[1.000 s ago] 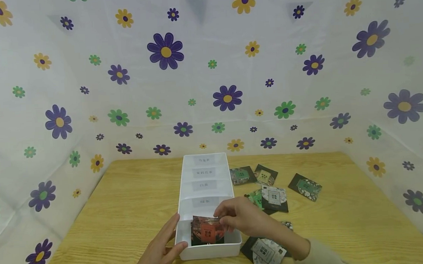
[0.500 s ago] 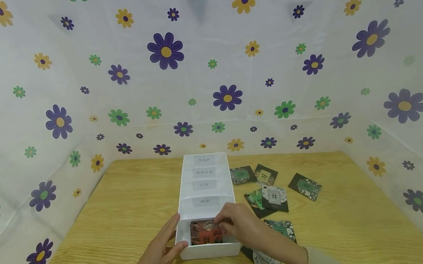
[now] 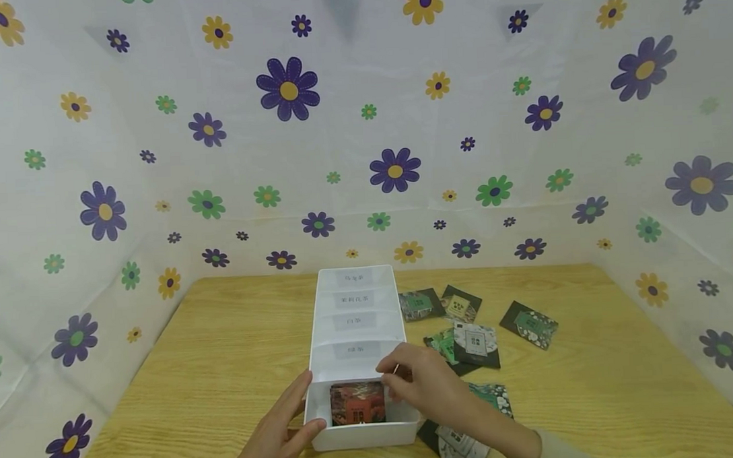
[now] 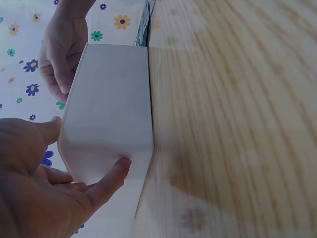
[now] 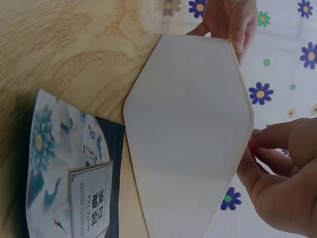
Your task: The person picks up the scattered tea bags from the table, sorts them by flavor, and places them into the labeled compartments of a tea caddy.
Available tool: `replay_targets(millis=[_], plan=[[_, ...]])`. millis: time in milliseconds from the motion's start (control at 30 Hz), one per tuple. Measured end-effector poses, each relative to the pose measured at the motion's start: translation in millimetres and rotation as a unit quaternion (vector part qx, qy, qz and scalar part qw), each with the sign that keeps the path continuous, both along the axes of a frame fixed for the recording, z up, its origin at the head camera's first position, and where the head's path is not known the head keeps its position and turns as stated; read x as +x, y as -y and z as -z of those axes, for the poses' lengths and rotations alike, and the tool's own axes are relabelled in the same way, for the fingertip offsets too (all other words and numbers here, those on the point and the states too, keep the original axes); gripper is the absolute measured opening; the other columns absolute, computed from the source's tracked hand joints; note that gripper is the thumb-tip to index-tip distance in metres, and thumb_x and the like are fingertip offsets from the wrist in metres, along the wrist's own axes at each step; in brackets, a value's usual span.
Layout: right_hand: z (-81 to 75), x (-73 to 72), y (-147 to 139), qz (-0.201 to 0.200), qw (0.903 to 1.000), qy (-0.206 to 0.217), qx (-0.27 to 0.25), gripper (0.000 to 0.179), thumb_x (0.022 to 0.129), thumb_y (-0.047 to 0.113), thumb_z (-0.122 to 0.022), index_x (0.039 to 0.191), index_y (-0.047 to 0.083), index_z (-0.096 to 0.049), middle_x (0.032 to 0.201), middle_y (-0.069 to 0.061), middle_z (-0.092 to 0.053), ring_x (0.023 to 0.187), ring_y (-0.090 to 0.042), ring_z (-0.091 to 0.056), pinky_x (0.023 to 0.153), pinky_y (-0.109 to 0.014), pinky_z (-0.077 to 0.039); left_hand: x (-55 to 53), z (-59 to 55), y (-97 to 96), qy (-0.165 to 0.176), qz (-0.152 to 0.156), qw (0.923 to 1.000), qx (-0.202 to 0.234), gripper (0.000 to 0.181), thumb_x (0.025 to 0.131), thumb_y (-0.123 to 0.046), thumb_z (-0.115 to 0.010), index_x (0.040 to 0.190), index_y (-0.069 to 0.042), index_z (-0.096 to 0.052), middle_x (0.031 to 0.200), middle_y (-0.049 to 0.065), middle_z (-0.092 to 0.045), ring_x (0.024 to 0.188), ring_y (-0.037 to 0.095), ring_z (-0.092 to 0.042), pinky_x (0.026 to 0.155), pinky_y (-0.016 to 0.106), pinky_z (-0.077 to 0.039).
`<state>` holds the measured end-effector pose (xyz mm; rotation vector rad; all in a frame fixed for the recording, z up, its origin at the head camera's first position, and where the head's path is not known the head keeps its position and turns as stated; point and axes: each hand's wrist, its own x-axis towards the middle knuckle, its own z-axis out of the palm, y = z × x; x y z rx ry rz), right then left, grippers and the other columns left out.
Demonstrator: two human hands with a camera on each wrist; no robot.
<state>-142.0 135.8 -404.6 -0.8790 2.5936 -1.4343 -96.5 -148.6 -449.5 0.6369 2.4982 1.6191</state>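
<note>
A long white divided box (image 3: pixel 364 436) lies lengthwise on the table, with labelled dividers. Red-and-dark tea sachets (image 3: pixel 357 403) stand in its nearest compartment. My left hand (image 3: pixel 280 427) holds the box's near left corner, thumb by the front rim and fingers along the side wall; the left wrist view shows a fingertip (image 4: pixel 123 164) against that wall. Over the right rim is my right hand (image 3: pixel 423 382), fingers bent, with a gap between thumb and index finger and no sachet visible between them. In the right wrist view, the right hand's fingertips (image 5: pixel 255 144) are partly hidden behind the rim.
Several loose tea sachets lie to the right of the box, among them a white one (image 3: pixel 475 341), a green-labelled one (image 3: pixel 530 323) and a yellow-labelled one (image 3: pixel 460 305). A white tea sachet (image 5: pixel 74 173) lies close beside the box wall. A flower-patterned cloth (image 3: pixel 339 135) surrounds the table.
The red sachets have sunk lower into the near compartment. My right hand has let go of them and lifted slightly to the right. The left hand has stayed put.
</note>
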Motion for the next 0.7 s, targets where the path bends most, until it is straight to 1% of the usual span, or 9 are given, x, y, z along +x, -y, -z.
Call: replay_targets(millis=[133,300,367,400,433,567,600,633,700], plan=[[-2.1,-3.4,-8,0.028,0.9986,0.021,-0.04,0.009,0.099,0.004,-0.069,0.107,0.0,-0.073,0.088,-0.005,-0.069,0.068,-0.012,-0.069,0.061,-0.031,-0.061,0.4,-1.1,-0.5,0.01,-0.009,0.9999,-0.009,0.074,0.103,-0.011,-0.066,0.156,0.016,-0.022,0.158,0.043,-0.022,0.128,0.06,-0.05,0.079,0.037,-0.063],[-7.7,-9.6,-22,0.059,0.9953,0.05,-0.059,0.019,0.102,0.009,-0.067,0.115,-0.004,-0.07,0.084,-0.006,-0.07,0.069,-0.017,-0.069,0.066,-0.039,-0.062,0.5,-1.8,-1.1,0.021,-0.019,0.9995,-0.011,0.076,0.103,-0.015,-0.067,0.158,0.013,-0.023,0.159,0.04,-0.022,0.129,0.06,-0.049,0.08,0.036,-0.063],[-9.9,-12.0,-28,0.066,0.9936,0.062,-0.067,0.022,0.103,0.011,-0.066,0.118,-0.005,-0.068,0.087,-0.008,-0.07,0.072,-0.021,-0.069,0.066,-0.039,-0.062,0.4,-1.3,-0.8,0.02,-0.017,0.9996,-0.009,0.076,0.103,-0.015,-0.067,0.158,0.013,-0.023,0.159,0.04,-0.022,0.129,0.06,-0.049,0.08,0.036,-0.063],[-10.9,-12.9,-31,0.072,0.9929,0.066,-0.068,0.023,0.103,0.011,-0.065,0.119,-0.005,-0.068,0.087,-0.009,-0.07,0.072,-0.022,-0.069,0.064,-0.038,-0.062,0.4,-1.0,-0.6,0.019,-0.017,0.9996,-0.008,0.076,0.103,-0.015,-0.067,0.158,0.013,-0.023,0.159,0.04,-0.022,0.129,0.06,-0.049,0.079,0.035,-0.063],[-11.4,-13.7,-33,0.078,0.9921,0.07,-0.07,0.023,0.103,0.012,-0.065,0.119,-0.005,-0.068,0.088,-0.01,-0.07,0.073,-0.023,-0.069,0.063,-0.037,-0.062,0.3,-0.9,-0.6,0.02,-0.016,0.9997,-0.007,0.076,0.103,-0.015,-0.067,0.158,0.013,-0.023,0.159,0.04,-0.022,0.129,0.06,-0.049,0.08,0.035,-0.063],[-13.3,-15.5,-44,0.101,0.9892,0.085,-0.065,0.023,0.104,0.015,-0.065,0.121,0.001,-0.068,0.091,-0.007,-0.07,0.074,-0.025,-0.068,0.065,-0.036,-0.061,-0.3,-0.8,-1.0,0.02,-0.014,0.9997,-0.003,0.076,0.102,-0.013,-0.067,0.158,0.014,-0.022,0.159,0.041,-0.022,0.129,0.06,-0.048,0.08,0.034,-0.063],[-13.3,-15.7,-47,0.104,0.9886,0.088,-0.064,0.023,0.104,0.016,-0.065,0.122,0.001,-0.069,0.092,-0.007,-0.07,0.074,-0.025,-0.068,0.065,-0.035,-0.061,-0.4,-0.8,-1.1,0.022,-0.014,0.9997,-0.002,0.076,0.102,-0.013,-0.067,0.158,0.014,-0.022,0.159,0.041,-0.022,0.129,0.06,-0.048,0.08,0.034,-0.062],[-13.3,-15.8,-50,0.104,0.988,0.093,-0.066,0.024,0.104,0.016,-0.065,0.122,0.002,-0.068,0.093,-0.008,-0.07,0.076,-0.025,-0.068,0.069,-0.037,-0.062,-0.4,-0.7,-1.0,0.02,-0.011,0.9997,0.0,0.076,0.102,-0.012,-0.067,0.157,0.014,-0.022,0.159,0.041,-0.021,0.129,0.06,-0.048,0.08,0.034,-0.063],[-12.6,-15.8,-57,0.1,0.9868,0.104,-0.073,0.026,0.104,0.017,-0.065,0.123,0.0,-0.067,0.094,-0.011,-0.07,0.08,-0.029,-0.068,0.071,-0.038,-0.062,-0.6,-0.2,-0.7,0.017,-0.005,0.9998,0.004,0.075,0.103,-0.01,-0.066,0.157,0.016,-0.021,0.158,0.043,-0.021,0.129,0.06,-0.048,0.08,0.033,-0.062]])
